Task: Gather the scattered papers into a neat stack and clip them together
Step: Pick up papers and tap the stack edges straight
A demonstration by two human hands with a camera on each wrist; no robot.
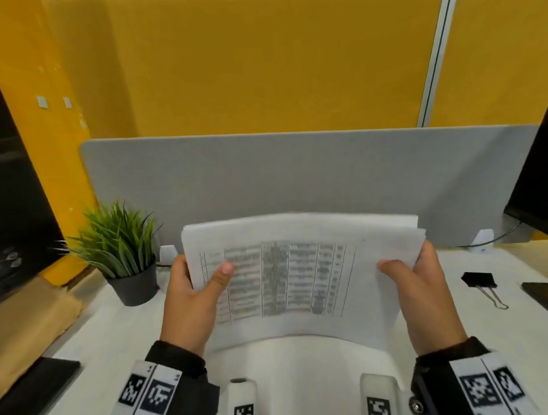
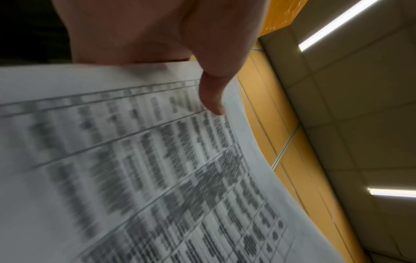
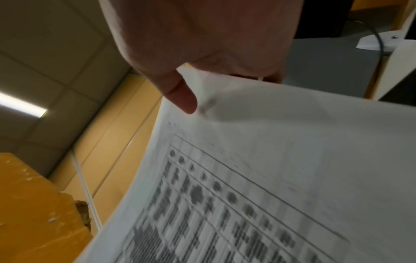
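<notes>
A stack of white papers (image 1: pixel 300 277) with a printed table on the top sheet stands tilted above the white desk (image 1: pixel 303 361), held between both hands. My left hand (image 1: pixel 195 297) grips its left edge, thumb on the printed face. My right hand (image 1: pixel 421 286) grips the right edge the same way. The wrist views show each thumb pressed on the sheet: the left hand (image 2: pixel 209 85) on the papers (image 2: pixel 135 169), the right hand (image 3: pixel 180 89) on the papers (image 3: pixel 270 169). A black binder clip (image 1: pixel 482 284) with silver handles lies on the desk to the right of the stack.
A potted green plant (image 1: pixel 125 253) stands at the left of the papers. A grey divider panel (image 1: pixel 296 172) runs behind the desk. Dark monitors stand at far left (image 1: pixel 14 191) and far right (image 1: pixel 539 179). A dark flat object (image 1: pixel 33 392) lies at the lower left.
</notes>
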